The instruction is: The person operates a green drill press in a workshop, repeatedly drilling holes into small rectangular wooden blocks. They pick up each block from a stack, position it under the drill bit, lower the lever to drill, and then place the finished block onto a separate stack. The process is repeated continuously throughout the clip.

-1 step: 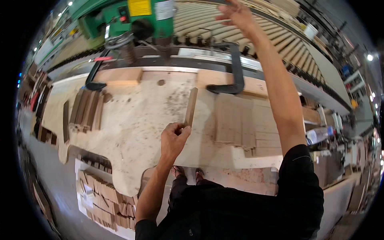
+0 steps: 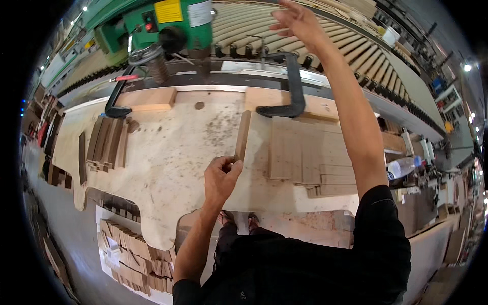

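My left hand point(image 2: 219, 180) pinches the near end of a narrow brown wood strip point(image 2: 243, 134) between thumb and fingers. The strip points away from me over the pale plywood worktop point(image 2: 173, 188). Far out at the top, my right hand point(image 2: 299, 24) is raised over a roller conveyor point(image 2: 356, 58), fingers apart and holding nothing. Flat wood strips point(image 2: 290, 150) lie side by side to the right of the held strip. A smaller bundle of strips point(image 2: 108, 140) rests at the left, with a single dark strip point(image 2: 82, 157) beside it.
Black clamps point(image 2: 294, 94) grip wooden blocks point(image 2: 147, 98) along the worktop's far edge. Behind them stands a green machine point(image 2: 152, 25) with a metal spindle. A plastic bottle point(image 2: 401, 168) lies at the right. Many cut wood pieces point(image 2: 127, 254) are piled below the worktop's left cut-out.
The whole view has shifted slightly, so the worktop and machine sit a little further left and up. My right hand has moved slightly left in the picture; my left still pinches the strip.
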Action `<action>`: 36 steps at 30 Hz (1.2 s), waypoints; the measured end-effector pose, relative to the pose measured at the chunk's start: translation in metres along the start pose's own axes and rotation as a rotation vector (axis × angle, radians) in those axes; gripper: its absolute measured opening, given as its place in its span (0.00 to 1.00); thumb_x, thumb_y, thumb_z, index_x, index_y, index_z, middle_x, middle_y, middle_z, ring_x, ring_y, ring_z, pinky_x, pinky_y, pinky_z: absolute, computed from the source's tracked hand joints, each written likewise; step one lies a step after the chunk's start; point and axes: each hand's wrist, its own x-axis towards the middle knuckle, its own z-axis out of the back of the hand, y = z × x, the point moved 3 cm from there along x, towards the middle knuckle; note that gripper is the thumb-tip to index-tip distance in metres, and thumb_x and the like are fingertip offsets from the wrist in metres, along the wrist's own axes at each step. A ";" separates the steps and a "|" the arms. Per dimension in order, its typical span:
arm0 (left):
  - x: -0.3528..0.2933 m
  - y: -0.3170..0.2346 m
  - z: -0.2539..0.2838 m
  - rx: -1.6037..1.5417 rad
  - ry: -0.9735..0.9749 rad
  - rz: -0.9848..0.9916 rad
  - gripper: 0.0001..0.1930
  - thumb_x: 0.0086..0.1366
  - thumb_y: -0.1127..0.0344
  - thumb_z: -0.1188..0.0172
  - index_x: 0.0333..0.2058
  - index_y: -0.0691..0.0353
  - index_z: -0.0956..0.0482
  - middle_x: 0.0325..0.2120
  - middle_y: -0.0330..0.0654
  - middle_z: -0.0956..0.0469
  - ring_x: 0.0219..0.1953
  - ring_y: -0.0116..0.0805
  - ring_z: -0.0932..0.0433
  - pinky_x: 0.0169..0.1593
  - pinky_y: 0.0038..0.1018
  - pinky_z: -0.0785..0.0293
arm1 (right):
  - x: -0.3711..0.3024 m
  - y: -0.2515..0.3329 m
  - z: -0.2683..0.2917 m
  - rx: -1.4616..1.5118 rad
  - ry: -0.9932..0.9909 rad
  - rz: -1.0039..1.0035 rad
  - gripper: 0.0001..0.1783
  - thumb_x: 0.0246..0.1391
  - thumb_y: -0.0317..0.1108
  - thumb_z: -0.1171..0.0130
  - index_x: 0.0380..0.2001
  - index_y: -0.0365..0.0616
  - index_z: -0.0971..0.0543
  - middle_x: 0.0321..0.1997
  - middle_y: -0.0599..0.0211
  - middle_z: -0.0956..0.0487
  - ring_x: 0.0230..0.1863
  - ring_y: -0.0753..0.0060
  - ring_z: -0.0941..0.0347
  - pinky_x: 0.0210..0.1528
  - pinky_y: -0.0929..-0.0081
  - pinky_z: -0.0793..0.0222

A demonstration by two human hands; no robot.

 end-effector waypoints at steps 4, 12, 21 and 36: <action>-0.024 -0.029 -0.044 0.108 -0.077 -0.112 0.15 0.54 0.62 0.34 0.34 0.69 0.18 0.26 0.45 0.24 0.26 0.34 0.25 0.32 0.30 0.28 | -0.095 0.018 0.045 -0.010 0.070 -0.130 0.32 0.60 0.46 0.41 0.62 0.40 0.33 0.55 0.56 0.24 0.45 0.67 0.21 0.47 0.72 0.25; -0.028 -0.002 -0.068 0.536 -0.068 -0.211 0.15 0.55 0.62 0.34 0.36 0.68 0.19 0.30 0.50 0.24 0.31 0.45 0.24 0.37 0.36 0.27 | -0.296 0.020 0.115 0.078 0.011 -0.323 0.26 0.61 0.40 0.42 0.58 0.37 0.29 0.52 0.55 0.22 0.45 0.67 0.21 0.50 0.73 0.26; -0.034 0.020 -0.075 0.592 -0.095 -0.458 0.12 0.58 0.68 0.44 0.40 0.61 0.20 0.35 0.52 0.22 0.38 0.54 0.23 0.42 0.44 0.26 | -0.377 0.036 0.107 0.020 -0.135 -0.398 0.19 0.60 0.33 0.43 0.52 0.35 0.25 0.46 0.58 0.20 0.45 0.68 0.22 0.48 0.73 0.27; 0.107 0.010 0.187 0.858 -0.155 -0.307 0.07 0.58 0.65 0.40 0.32 0.61 0.18 0.29 0.52 0.20 0.33 0.50 0.21 0.37 0.39 0.25 | -0.366 0.084 -0.066 0.088 0.258 -0.215 0.15 0.55 0.30 0.38 0.46 0.39 0.23 0.40 0.57 0.18 0.41 0.63 0.20 0.44 0.68 0.25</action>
